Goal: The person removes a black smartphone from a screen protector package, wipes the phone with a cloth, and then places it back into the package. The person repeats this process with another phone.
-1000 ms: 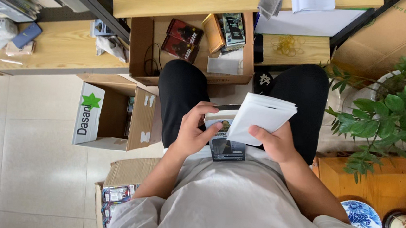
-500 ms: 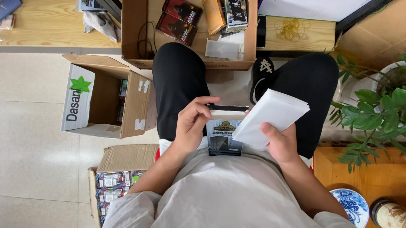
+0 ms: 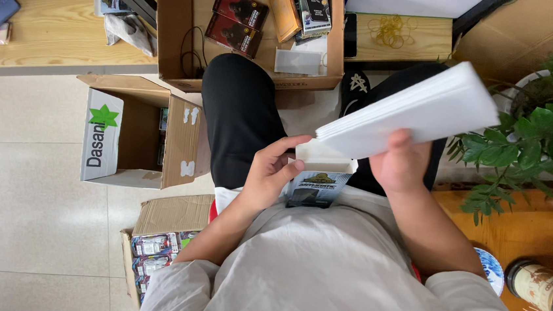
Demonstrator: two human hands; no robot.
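I sit with black trousers and a grey shirt. My right hand (image 3: pixel 402 164) grips a thick stack of white envelopes or sheets (image 3: pixel 411 113), raised and tilted over my right thigh. My left hand (image 3: pixel 270 175) holds a small flat packaged item (image 3: pixel 318 182) with a white top and a dark printed front, resting on my lap against my shirt. The stack's near corner overlaps the top of the package.
An open cardboard box (image 3: pixel 187 33) with dark packets and cables stands ahead of my knees. Another open box (image 3: pixel 134 139) sits on the tiled floor at left, a third box of packaged goods (image 3: pixel 157 251) beside my left arm. A potted plant (image 3: pixel 541 137) and wooden table (image 3: pixel 514 227) are at right.
My right hand has lifted the white stack higher and to the right. The left hand stays on the small package in my lap. The camera has moved closer.
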